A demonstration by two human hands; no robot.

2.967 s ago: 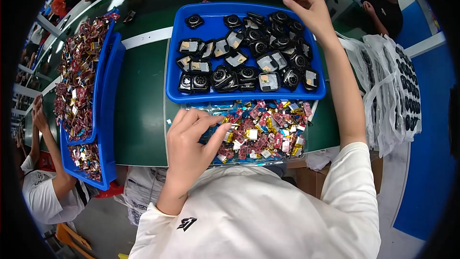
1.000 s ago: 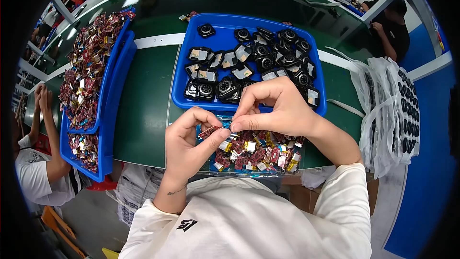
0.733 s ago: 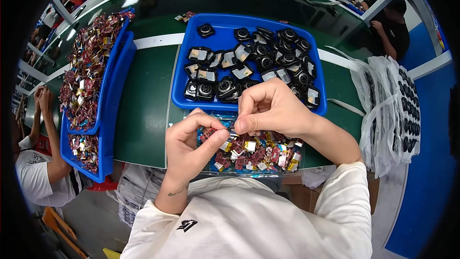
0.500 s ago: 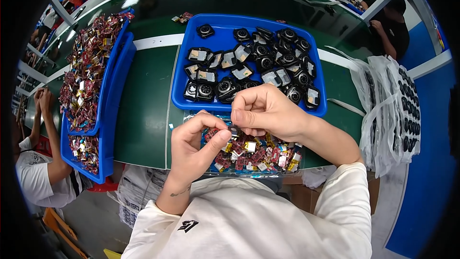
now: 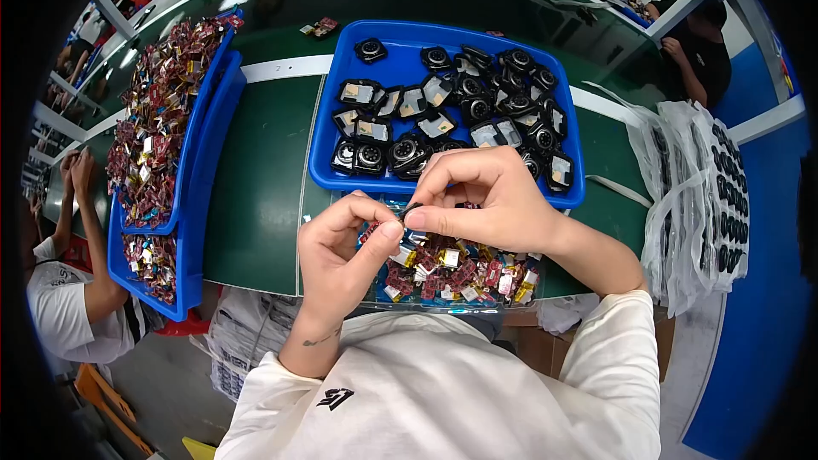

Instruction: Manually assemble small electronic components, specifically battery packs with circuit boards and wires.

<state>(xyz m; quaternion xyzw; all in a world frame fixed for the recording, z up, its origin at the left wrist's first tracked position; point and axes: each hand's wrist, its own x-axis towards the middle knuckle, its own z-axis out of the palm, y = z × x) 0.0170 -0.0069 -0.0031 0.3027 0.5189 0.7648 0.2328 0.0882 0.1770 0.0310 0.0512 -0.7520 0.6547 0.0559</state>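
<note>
My left hand [image 5: 336, 247] and my right hand [image 5: 494, 200] meet fingertip to fingertip, each closed in a pinch. Between them is a small dark part [image 5: 411, 209], mostly covered by the fingers, so its kind does not show. Right below lies a pile of small red circuit boards with silver and yellow pieces [image 5: 460, 268] on clear plastic. Just beyond my hands stands a blue tray [image 5: 341, 181] of black smartwatch cases [image 5: 407, 153], some showing round backs and others pale rectangular insides.
At the left, blue bins [image 5: 213, 132] heaped with red boards [image 5: 162, 136] stand on the green table [image 5: 264, 170]. White plastic sheets holding black parts [image 5: 690, 196] hang at the right. A few loose boards [image 5: 322, 27] lie beyond the tray. Other people sit around the tables.
My right hand's fingertips have come down and left against my left fingertips. The dark part shows more plainly between them. The whole view has shifted slightly.
</note>
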